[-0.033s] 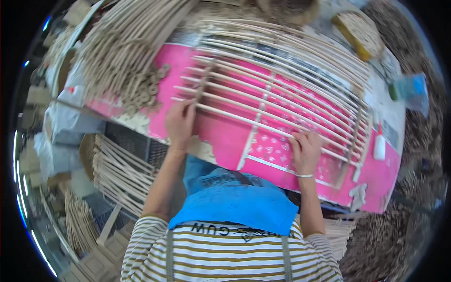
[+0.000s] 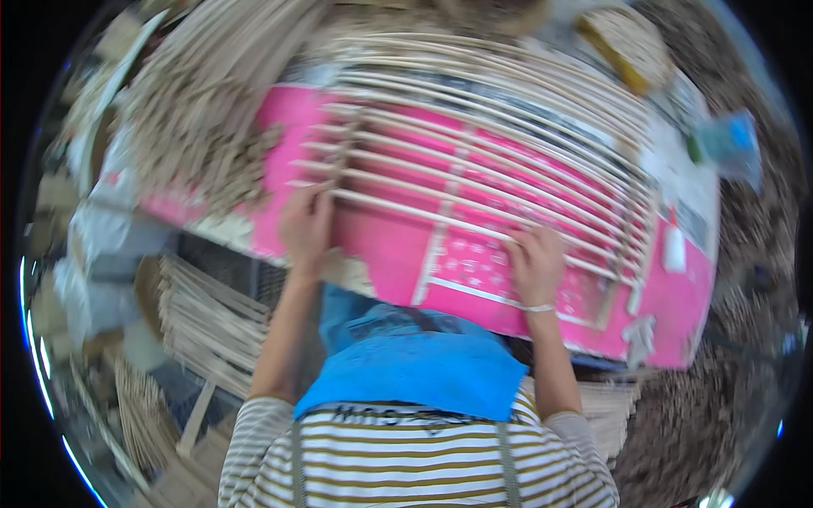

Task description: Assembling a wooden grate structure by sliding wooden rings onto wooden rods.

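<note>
A wooden rack (image 2: pixel 423 217) of several parallel round rods, joined by crosspieces near both ends, lies across the pink tabletop (image 2: pixel 381 258). My left hand (image 2: pixel 306 227) is closed on its near left corner, where the nearest rod meets the crosspiece. Farther right, my right hand (image 2: pixel 539 264) pinches that same nearest rod, fingers curled over it from the near side. The fingertips of both hands are partly hidden and blurred. A white bracelet circles my right wrist.
Loose rods (image 2: pixel 212 93) are heaped at the far left. A white glue bottle (image 2: pixel 674 247) stands near the rack's right end, with a blue-topped clear container (image 2: pixel 732 144) beyond. A yellow-sided block (image 2: pixel 622 46) lies at the far right. More rods (image 2: pixel 207 317) are stacked below left.
The whole view has shifted slightly, so the table, rack and hands appear a little farther left, with more blur. Both hands keep their places on the rack.
</note>
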`<state>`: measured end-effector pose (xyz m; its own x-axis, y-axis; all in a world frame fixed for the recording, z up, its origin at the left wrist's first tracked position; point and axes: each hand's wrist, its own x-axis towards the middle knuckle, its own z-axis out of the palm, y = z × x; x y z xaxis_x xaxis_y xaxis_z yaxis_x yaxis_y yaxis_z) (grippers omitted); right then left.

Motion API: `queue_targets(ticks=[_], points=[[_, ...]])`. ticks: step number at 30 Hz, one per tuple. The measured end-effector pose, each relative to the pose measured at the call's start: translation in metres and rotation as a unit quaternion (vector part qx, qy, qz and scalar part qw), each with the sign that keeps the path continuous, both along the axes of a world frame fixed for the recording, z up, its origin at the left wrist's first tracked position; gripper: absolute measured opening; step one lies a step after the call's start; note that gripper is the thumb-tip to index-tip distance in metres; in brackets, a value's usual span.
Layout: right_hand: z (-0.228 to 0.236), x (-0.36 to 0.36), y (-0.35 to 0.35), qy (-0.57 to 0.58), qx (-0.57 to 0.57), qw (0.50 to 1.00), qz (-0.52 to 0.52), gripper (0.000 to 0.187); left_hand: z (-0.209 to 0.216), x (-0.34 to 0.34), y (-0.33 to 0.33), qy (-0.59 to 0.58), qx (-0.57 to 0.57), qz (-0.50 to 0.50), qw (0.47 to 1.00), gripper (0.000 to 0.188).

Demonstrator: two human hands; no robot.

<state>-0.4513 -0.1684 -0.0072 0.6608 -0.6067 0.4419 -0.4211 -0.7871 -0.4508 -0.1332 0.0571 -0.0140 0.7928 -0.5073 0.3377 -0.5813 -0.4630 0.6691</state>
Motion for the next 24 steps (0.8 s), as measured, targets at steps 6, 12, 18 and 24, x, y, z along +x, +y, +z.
queue_targets(ticks=[6,12,18,24], points=[[-0.009,0.012,0.004,-0.030,0.024,0.999,-0.008,0.015,-0.008,0.012,0.016,0.047,-0.022,-0.013,0.999,0.019],[-0.014,0.004,0.001,-0.040,0.023,0.999,-0.016,0.014,-0.004,0.008,0.007,0.046,0.009,-0.025,0.999,0.019],[-0.015,0.008,0.003,-0.048,0.024,0.999,0.004,0.014,-0.003,0.009,0.011,0.046,0.015,-0.020,0.999,0.019],[-0.023,0.012,0.003,-0.057,0.039,0.998,0.003,0.014,-0.002,0.010,0.010,0.010,0.020,-0.030,0.999,0.019]])
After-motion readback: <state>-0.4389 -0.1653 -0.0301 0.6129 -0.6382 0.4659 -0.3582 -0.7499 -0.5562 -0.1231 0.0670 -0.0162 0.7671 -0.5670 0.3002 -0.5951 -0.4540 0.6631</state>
